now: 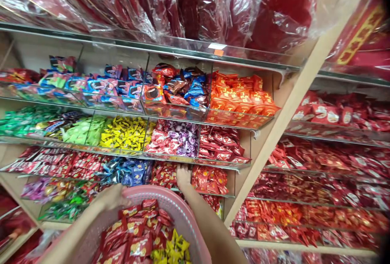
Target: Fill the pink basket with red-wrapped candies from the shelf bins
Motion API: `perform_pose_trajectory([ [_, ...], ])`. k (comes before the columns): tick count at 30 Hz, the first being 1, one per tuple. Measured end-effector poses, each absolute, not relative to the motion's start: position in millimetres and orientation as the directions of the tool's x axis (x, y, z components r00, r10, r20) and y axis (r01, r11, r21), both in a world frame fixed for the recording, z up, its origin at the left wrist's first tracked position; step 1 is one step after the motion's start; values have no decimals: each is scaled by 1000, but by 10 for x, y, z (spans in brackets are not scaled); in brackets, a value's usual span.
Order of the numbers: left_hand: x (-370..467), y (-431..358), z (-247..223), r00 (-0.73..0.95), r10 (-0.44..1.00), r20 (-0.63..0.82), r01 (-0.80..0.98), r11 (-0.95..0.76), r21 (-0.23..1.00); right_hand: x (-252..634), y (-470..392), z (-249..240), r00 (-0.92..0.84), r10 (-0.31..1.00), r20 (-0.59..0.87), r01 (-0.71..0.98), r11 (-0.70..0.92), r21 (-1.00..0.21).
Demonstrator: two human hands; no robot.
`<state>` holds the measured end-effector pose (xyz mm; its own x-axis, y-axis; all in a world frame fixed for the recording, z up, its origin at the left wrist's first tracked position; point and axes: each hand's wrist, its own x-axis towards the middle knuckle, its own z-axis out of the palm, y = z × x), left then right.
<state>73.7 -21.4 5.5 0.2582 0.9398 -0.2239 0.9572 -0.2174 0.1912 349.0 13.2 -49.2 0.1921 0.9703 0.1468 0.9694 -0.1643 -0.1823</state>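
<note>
A pink plastic basket (158,193) with a perforated wall is tilted toward me at the bottom. Inside lie red candy packets (140,244) and, at the right, yellow-wrapped candies (173,249). My left hand (111,198) is closed on the basket's far left rim. My right hand (183,176) reaches over the basket to a lower shelf, at a compartment of red wrapped candies (164,174). Its fingers are small and partly lost among the packets, so their grip is unclear. More red packets (210,179) lie just right of that hand.
Glass shelf dividers separate yellow candies (123,134), purple-wrapped candies (186,140), blue packets (126,171) and orange packets (240,95). A slanting wooden post (268,142) borders another shelf unit of red packets (329,182). Plastic-wrapped red goods (210,4) fill the top shelf.
</note>
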Motion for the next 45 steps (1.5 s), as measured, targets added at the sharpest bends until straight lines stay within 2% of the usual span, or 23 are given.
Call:
perform_pose_trajectory([
  [4, 888, -238, 86, 249, 933, -261, 960, -202, 195, 3466, 61, -366, 115, 977, 180, 986, -90, -139],
  [9, 1126, -232, 84, 304, 912, -274, 947, -259, 190, 3440, -308, -83, 19, 981, 193, 993, 4, -119],
  [12, 1274, -208, 79, 336, 897, -287, 936, -285, 206, 3524, -657, 61, -27, 961, 276, 988, 67, -136],
  [14, 1357, -176, 50, 364, 885, -289, 924, -305, 230, 3616, -895, 92, -23, 931, 364, 970, 109, -216],
  [17, 1468, -97, -23, 419, 863, -281, 899, -351, 262, 3754, -1194, 12, 22, 901, 434, 892, 178, -415],
  [20, 1592, -10, -94, 455, 856, -244, 878, -386, 282, 3838, -1377, -145, 35, 914, 404, 769, 233, -595],
  [22, 1676, 30, -125, 490, 835, -251, 862, -420, 285, 3858, -1446, -242, 13, 931, 366, 706, 250, -662],
  [27, 1798, 100, -176, 519, 813, -263, 845, -443, 300, 3838, -1542, -455, 39, 940, 338, 614, 244, -750],
  [32, 1817, 201, -255, 480, 839, -257, 867, -410, 283, 3782, -1572, -665, 119, 961, 248, 420, 178, -890],
  [38, 1837, 244, -295, 439, 848, -295, 889, -365, 276, 3733, -1540, -730, -9, 997, 78, 273, 78, -959],
  [45, 1842, 207, -256, 409, 866, -288, 899, -330, 287, 3844, -1620, -523, 88, 984, 154, 300, 121, -946],
])
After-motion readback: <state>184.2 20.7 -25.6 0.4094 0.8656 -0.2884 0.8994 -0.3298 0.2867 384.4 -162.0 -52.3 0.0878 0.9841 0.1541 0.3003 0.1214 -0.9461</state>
